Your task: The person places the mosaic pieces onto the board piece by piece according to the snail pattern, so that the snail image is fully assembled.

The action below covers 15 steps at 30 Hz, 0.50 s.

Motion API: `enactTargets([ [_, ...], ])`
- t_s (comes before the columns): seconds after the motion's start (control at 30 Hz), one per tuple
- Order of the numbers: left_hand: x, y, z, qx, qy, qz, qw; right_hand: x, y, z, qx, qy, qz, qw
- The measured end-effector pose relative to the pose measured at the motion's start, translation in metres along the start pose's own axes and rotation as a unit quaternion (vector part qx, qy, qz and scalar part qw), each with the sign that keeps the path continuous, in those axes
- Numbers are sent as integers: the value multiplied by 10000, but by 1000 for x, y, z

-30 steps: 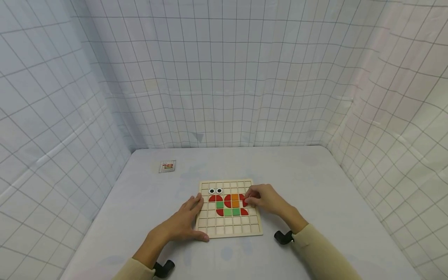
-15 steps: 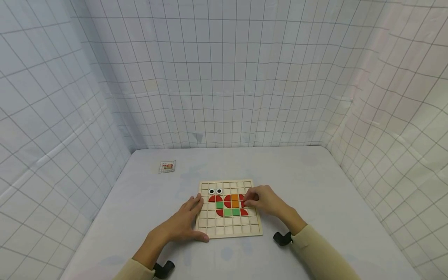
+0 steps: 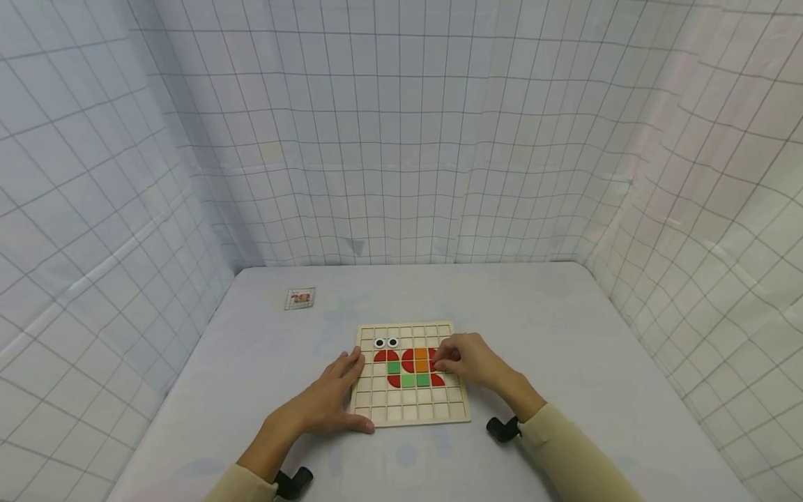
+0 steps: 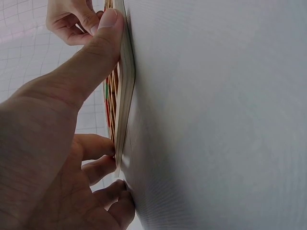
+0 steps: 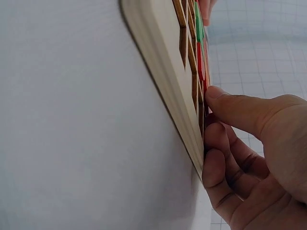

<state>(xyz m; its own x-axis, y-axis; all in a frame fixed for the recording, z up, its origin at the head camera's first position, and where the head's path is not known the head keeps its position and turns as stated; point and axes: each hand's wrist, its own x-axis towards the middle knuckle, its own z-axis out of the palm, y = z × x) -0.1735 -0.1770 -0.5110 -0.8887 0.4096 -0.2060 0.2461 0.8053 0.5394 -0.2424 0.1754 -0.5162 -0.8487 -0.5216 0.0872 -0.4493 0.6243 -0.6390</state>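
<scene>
A square wooden grid board (image 3: pixel 414 413) lies on the table, bearing red quarter-round tiles, green tiles (image 3: pixel 408 381), orange tiles (image 3: pixel 421 359) and two eye tiles (image 3: pixel 385 343). My left hand (image 3: pixel 323 404) rests spread at the board's near left corner, its thumb by the front edge and fingers along the left edge. At the board's right side, my right hand (image 3: pixel 475 359) pinches a red quarter-round tile (image 3: pixel 433 364) beside the orange ones. Fingers hide most of that tile. In the right wrist view the thumb (image 5: pixel 232 105) presses at the red tile's edge.
A small picture card (image 3: pixel 300 298) lies at the back left of the white table (image 3: pixel 533 307). White grid-patterned curtains (image 3: pixel 401 139) enclose the table at the back and both sides. Black wrist-camera mounts (image 3: pixel 503 429) stick out beside both wrists.
My right hand has shifted slightly left over the board, bringing the red tile closer to the orange tiles. The left hand and the board have stayed put.
</scene>
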Motion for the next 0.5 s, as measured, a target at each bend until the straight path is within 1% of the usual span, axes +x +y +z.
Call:
enactTargets([
  [0.17, 1, 0, -1, -32, 0, -10, 10000, 1, 0, 0, -52, 32, -3, 10000],
  [0.37, 0, -2, 1, -64, -31, -1, 10000, -2, 1, 3, 20, 28, 3, 10000],
  [0.47, -1, -5, 2, -16, -8, 36, 10000, -5, 3, 3, 9, 156, -79, 9998],
  [0.5, -1, -6, 2, -10, 8, 48, 10000, -7, 3, 3, -20, 249, -173, 9995],
])
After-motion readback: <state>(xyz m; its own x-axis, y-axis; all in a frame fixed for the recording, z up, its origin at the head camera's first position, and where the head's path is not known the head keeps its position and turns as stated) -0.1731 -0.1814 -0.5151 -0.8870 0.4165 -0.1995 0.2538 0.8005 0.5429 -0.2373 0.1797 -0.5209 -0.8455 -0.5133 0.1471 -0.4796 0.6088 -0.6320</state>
